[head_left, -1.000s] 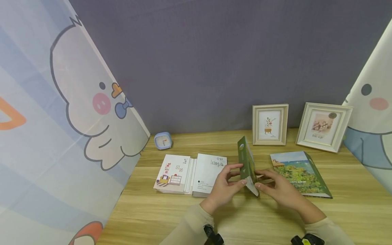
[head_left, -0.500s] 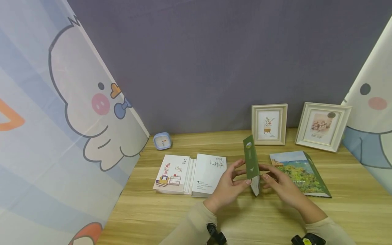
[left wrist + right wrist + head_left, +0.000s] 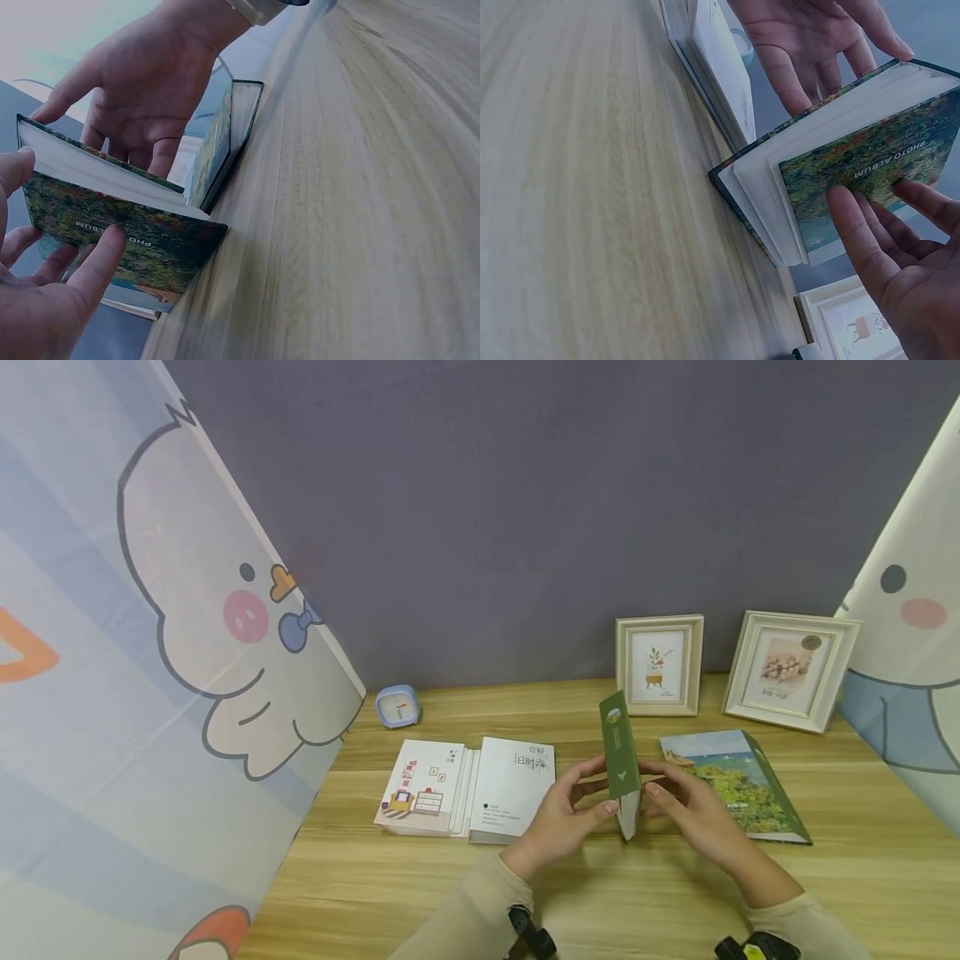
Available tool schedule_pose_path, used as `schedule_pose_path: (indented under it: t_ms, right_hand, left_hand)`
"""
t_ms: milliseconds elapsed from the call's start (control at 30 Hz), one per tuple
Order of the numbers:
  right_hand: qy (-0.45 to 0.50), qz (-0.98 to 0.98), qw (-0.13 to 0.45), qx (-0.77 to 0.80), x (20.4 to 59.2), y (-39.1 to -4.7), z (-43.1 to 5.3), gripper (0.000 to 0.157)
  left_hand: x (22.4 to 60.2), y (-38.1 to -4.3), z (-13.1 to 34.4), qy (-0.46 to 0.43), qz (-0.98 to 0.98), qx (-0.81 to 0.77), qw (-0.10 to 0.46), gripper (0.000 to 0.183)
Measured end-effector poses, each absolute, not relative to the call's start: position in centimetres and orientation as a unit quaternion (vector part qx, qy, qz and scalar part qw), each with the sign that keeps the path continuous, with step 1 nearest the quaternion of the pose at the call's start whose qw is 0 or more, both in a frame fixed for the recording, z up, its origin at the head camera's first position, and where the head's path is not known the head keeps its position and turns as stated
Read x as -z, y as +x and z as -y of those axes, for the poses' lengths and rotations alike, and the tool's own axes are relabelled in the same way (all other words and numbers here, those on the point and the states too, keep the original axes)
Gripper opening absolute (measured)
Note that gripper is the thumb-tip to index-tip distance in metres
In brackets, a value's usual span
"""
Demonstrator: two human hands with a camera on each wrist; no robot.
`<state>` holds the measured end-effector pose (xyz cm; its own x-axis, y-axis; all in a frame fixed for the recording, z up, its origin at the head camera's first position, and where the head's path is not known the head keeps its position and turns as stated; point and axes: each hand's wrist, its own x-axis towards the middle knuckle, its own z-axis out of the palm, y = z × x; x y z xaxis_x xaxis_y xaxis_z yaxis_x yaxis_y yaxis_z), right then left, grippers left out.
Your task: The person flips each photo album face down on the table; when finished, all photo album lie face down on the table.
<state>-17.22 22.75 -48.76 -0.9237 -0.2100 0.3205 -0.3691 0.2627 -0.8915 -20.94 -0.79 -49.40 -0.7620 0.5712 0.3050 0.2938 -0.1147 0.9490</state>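
A person holds a green-spined album [image 3: 621, 747] upright, spine uppermost, in the head view, left hand [image 3: 558, 820] at one cover and right hand [image 3: 693, 822] at the other; whether its lower edge bears on the table [image 3: 607, 910] is hard to tell. To the album's right lies a flat album [image 3: 735, 785]; behind it stands a small frame [image 3: 658, 668], with a large frame [image 3: 793, 672] behind and farther right. White books [image 3: 513, 789] lie to its left, a clock [image 3: 397, 707] beyond them. In the left wrist view, the left fingertips rest on the album's printed cover, fingers loosely extended rather than clenched, white pages showing between the covers. In the right wrist view, the right fingers, also loosely extended, touch the opposite cover, so that the album is held between two hands, neither wrapped around it. The step in hand looks like steadying the album on edge; the next move would seem to call for matched pressure from both sides, covers kept together over the pages, and care for the flat album alongside.
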Motion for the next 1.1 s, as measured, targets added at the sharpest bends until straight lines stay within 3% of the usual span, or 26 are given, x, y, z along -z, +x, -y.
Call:
schedule_pose_path:
  t_ms: [533, 800, 1100]
  right_hand:
    - [0.187, 0.789, 0.051, -0.584, 48.0, -17.0, -23.6, 0.042]
    - [0.165, 0.747, -0.012, -0.644, 47.3, -16.8, -24.4, 0.049]
    - [0.195, 0.735, 0.015, -0.650, 47.3, -16.9, -25.0, 0.056]
  left_hand:
    - [49.7, -20.8, 0.4, 0.340, -0.641, -0.679, 0.114, 0.055]
    - [49.9, -20.7, 0.7, 0.337, -0.697, -0.617, 0.141, 0.060]
    - [50.3, -20.8, 0.6, 0.328, -0.717, -0.599, 0.141, 0.061]
